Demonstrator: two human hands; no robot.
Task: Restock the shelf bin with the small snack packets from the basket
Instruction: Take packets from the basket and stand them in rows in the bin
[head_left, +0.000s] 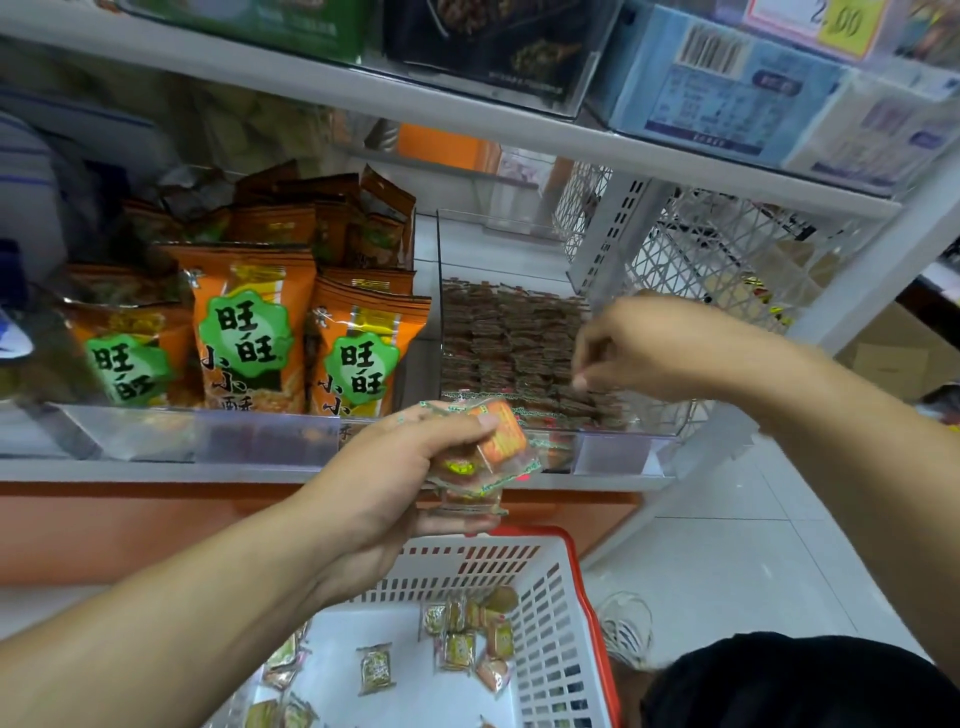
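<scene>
Snack packets (480, 457), a small stack, sit pinched in the left hand (395, 478); right hand (649, 348) fingers curl down over the clear bin's (623, 423) packed rows, grip unclear.

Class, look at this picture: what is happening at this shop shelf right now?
A person is restocking a clear plastic shelf bin with small orange snack packets. The left hand holds a bunch of packets in its grip in front of the shelf. The right hand reaches over the bin, fingers curled above the packed rows; whether it pinches a packet is unclear. More packets lie in the white, red-rimmed plastic basket below.
</scene>
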